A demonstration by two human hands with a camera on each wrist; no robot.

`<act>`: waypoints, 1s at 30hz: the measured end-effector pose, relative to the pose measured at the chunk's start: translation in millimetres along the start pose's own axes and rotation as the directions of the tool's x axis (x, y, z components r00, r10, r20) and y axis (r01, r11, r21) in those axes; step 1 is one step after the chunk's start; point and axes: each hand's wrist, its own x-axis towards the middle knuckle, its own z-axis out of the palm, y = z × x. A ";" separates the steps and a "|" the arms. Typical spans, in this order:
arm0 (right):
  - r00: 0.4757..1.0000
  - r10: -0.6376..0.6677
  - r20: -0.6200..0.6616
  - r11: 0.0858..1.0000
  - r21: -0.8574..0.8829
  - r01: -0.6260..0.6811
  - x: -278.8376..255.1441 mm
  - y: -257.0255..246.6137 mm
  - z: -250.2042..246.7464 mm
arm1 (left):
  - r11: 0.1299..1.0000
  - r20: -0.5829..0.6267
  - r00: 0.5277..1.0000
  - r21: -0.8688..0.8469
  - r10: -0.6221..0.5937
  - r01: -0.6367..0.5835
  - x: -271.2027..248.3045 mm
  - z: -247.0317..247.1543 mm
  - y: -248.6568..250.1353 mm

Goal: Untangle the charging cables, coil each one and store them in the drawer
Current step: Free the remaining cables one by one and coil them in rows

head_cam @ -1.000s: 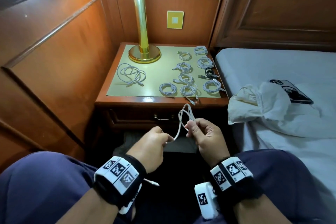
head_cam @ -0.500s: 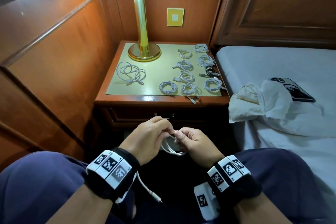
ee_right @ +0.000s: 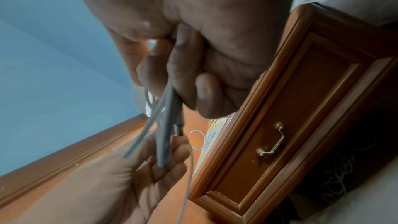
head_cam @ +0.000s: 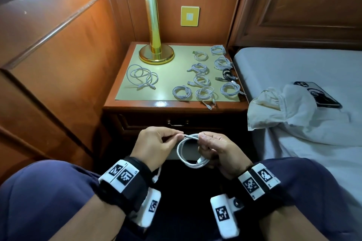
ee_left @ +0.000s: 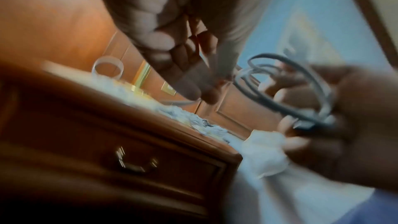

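Note:
A white charging cable (head_cam: 183,152) hangs as a small coil between my hands, over my lap in front of the nightstand. My right hand (head_cam: 202,140) grips the coil's top and its far side, fingers curled round the loops (ee_right: 167,125). My left hand (head_cam: 179,136) pinches the strand at the coil's top left between thumb and forefinger (ee_left: 190,91). The cable's free end (head_cam: 156,176) dangles below my left wrist. The drawer (head_cam: 152,125) under the nightstand top is closed, and its metal handle (ee_right: 271,142) shows. Several coiled cables (head_cam: 204,94) lie on the top.
A loosely looped white cable (head_cam: 142,77) lies at the nightstand's left, and a black cable (head_cam: 228,74) lies among the white coils. A brass lamp (head_cam: 155,45) stands at the back. To the right, the bed (head_cam: 293,68) carries a crumpled cloth (head_cam: 284,107) and a phone (head_cam: 317,94).
The loops held upright above my right hand have come down into a rounder coil between both hands. The hands drew together and lowered, and the dangling tail has grown shorter.

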 end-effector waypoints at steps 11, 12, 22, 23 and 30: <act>0.958 -0.269 -0.104 0.894 -0.396 0.208 5.4 9.2 -1.6 | 0.720 0.391 0.908 -0.586 -0.151 0.372 -9.1 6.6 11.2; 0.950 -0.291 -0.114 0.870 -0.446 0.213 5.1 8.9 -1.8 | 0.734 0.382 0.912 -0.575 -0.149 0.361 -8.7 7.1 9.5; 0.891 -0.453 -0.039 0.526 -0.818 0.232 6.4 14.4 -4.0 | 0.631 0.555 0.811 -0.564 -0.188 0.532 -3.0 0.8 14.1; 0.885 -0.463 -0.042 0.516 -0.825 0.230 6.6 14.9 -4.0 | 0.675 0.535 0.821 -0.531 -0.201 0.511 -3.0 3.7 14.2; 0.855 -0.508 -0.101 0.550 -0.803 0.232 10.1 13.8 -9.5 | 0.938 0.141 0.979 -0.294 -0.151 0.186 -0.1 10.7 4.3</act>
